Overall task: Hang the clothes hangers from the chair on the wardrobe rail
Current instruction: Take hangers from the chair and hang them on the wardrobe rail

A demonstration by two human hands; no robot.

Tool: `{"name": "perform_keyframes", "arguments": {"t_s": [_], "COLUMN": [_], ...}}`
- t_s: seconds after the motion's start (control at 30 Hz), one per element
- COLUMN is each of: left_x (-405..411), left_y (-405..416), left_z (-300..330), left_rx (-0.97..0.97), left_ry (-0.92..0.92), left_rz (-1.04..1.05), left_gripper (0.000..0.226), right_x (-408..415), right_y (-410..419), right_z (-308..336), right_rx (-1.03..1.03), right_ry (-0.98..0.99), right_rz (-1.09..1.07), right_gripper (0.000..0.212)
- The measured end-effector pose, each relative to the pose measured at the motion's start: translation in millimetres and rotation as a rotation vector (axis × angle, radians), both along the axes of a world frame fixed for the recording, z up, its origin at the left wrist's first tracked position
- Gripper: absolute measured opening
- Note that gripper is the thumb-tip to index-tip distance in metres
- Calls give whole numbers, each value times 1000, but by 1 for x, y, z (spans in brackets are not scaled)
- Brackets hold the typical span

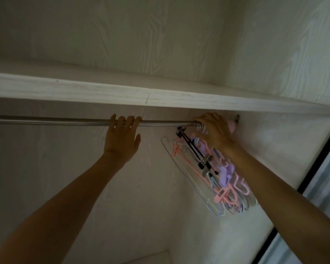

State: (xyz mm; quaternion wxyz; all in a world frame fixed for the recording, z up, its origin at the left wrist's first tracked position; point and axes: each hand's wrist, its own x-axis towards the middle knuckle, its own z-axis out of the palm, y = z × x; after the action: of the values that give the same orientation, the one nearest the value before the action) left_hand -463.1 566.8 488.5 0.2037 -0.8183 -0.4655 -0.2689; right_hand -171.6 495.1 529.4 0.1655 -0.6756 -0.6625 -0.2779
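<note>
A metal wardrobe rail [65, 121] runs across under a white shelf. My left hand [122, 138] reaches up at the rail's middle, its fingers curled over the bar. At the rail's right end hangs a bunch of several clothes hangers [213, 174], pink, purple, light blue and clear, with a black clip hanger among them. My right hand [215, 130] grips the hangers' hooks where they sit on the rail, close to the wardrobe's right wall. The hooks are mostly hidden under my fingers.
A white wood-grain shelf [160, 98] sits just above the rail, leaving a narrow gap. The wardrobe's right side wall [274, 141] is right beside the hangers. A dark door frame [312, 168] and a sliding door show at the far right. The rail's left part is bare.
</note>
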Motion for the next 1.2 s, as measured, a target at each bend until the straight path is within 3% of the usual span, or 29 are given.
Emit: {"name": "perform_keyframes", "arguments": {"t_s": [0.3, 0.4, 0.47, 0.6, 0.7, 0.97, 1.2], "left_x": [4, 8, 18, 40, 57, 110, 175], "left_y": [-7, -25, -46, -100, -148, -263, -400], "left_z": [0, -8, -22, -62, -100, -169, -251], "left_rx": [-40, 40, 76, -275, -482, -714, -919], "left_ry": [22, -12, -110, -172, -75, 13, 179], "left_rz": [60, -58, -181, -308, -404, -623, -747], "left_gripper": [64, 74, 68, 40, 31, 24, 25], "right_x": [-9, -20, -26, -44, -55, -53, -24], "right_y": [-16, -42, -67, -135, -210, -394, -563], "right_z": [-1, -6, -14, -55, -100, -209, -312], "right_rx": [-1, 113, 98, 133, 145, -31, -167], "right_ry": [15, -64, -62, 19, 59, 206, 518], "right_rz": [-22, 8, 4, -42, -123, -338, -674], "right_gripper": [62, 56, 49, 28, 20, 19, 23]}}
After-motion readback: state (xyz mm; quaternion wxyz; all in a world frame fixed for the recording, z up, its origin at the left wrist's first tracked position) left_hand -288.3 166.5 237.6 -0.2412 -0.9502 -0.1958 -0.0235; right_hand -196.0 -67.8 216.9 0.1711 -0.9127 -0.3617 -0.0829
